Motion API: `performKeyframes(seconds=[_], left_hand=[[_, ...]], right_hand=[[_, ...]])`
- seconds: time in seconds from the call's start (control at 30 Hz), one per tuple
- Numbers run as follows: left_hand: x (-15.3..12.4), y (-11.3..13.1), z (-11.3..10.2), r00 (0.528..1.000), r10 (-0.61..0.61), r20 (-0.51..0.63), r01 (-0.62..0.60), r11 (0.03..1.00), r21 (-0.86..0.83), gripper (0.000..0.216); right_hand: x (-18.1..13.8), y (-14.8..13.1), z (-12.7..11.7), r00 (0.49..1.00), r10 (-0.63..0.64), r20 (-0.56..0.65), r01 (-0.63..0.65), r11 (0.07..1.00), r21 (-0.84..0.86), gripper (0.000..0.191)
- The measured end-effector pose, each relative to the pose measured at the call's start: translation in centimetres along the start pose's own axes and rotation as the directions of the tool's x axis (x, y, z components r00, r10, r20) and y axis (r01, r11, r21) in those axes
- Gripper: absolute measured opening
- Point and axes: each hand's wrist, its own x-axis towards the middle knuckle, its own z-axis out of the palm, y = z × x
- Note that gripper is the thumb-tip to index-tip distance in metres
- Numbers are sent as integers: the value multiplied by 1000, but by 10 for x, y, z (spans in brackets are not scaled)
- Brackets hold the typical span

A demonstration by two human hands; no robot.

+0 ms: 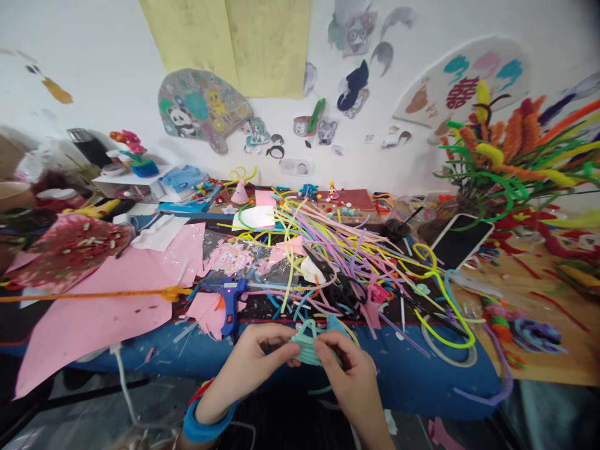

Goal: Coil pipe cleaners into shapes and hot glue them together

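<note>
Between my two hands, in front of the table's near edge, is a small light-teal piece [307, 351] made of pipe cleaners laid in rows, with a pointed loop standing up from its top. The fingers of my left hand [269, 353] pinch its left side. On its right side my right hand [344, 362] grips it with thumb and fingers. Another bit of teal [336, 325] shows behind my right fingers; whether it joins the piece I cannot tell. A blue glue gun [229, 303] with a lit spot lies just beyond my left hand.
Loose pipe cleaners [337, 231] in yellow, purple and pink spread over the table. Pink paper [107, 294] covers the left side. A phone [462, 240] leans at the right by a bunch of fuzzy flowers [515, 144]. A white cable [122, 375] hangs off the front edge.
</note>
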Motion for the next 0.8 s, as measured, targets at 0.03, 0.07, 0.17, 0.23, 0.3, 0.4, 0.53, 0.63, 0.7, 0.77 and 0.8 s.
performKeyframes(seconds=[0.03, 0.07, 0.17, 0.23, 0.3, 0.4, 0.53, 0.63, 0.7, 0.77, 0.8], left_hand=[[0, 0, 1, 1000, -12, 1, 12, 1000, -8, 19], [0, 0, 1, 1000, -22, -9, 21, 1000, -18, 19], [1, -2, 2, 998, -46, -52, 43, 997, -60, 21], [1, -3, 2, 996, -65, -62, 60, 995, -75, 23], [2, -5, 3, 996, -62, -63, 57, 996, -75, 25], [3, -9, 5, 996, 11, -89, -16, 998, -53, 24], [5, -14, 8, 989, 89, -122, -95, 994, -45, 24], [5, -13, 7, 992, 75, -99, -82, 994, -74, 28], [5, -12, 5, 995, 76, -69, -82, 993, -82, 28], [5, -10, 3, 996, 77, -36, -80, 993, -91, 27], [5, -10, 1, 997, 72, -17, -73, 992, -103, 26]], right_hand=[[-1, 0, 0, 1000, -19, -8, 19, 999, -36, 20], [-1, 0, 0, 999, -43, -16, 42, 997, -68, 19], [-3, 0, 1, 986, -160, -37, 153, 977, -146, 15], [-4, 0, 2, 964, -256, -70, 239, 952, -191, 13], [-5, 1, 3, 947, -309, -91, 283, 933, -224, 12], [-5, 0, 5, 965, -251, -79, 227, 946, -230, 13], [-5, -2, 4, 993, -116, -23, 110, 977, -182, 18], [-2, -4, -3, 996, -77, 49, 82, 990, -114, 17], [0, -5, -9, 992, -76, 102, 84, 993, -86, 14], [2, -5, -14, 988, -70, 138, 81, 994, -74, 12], [3, -6, -16, 986, -65, 152, 76, 995, -66, 11]])
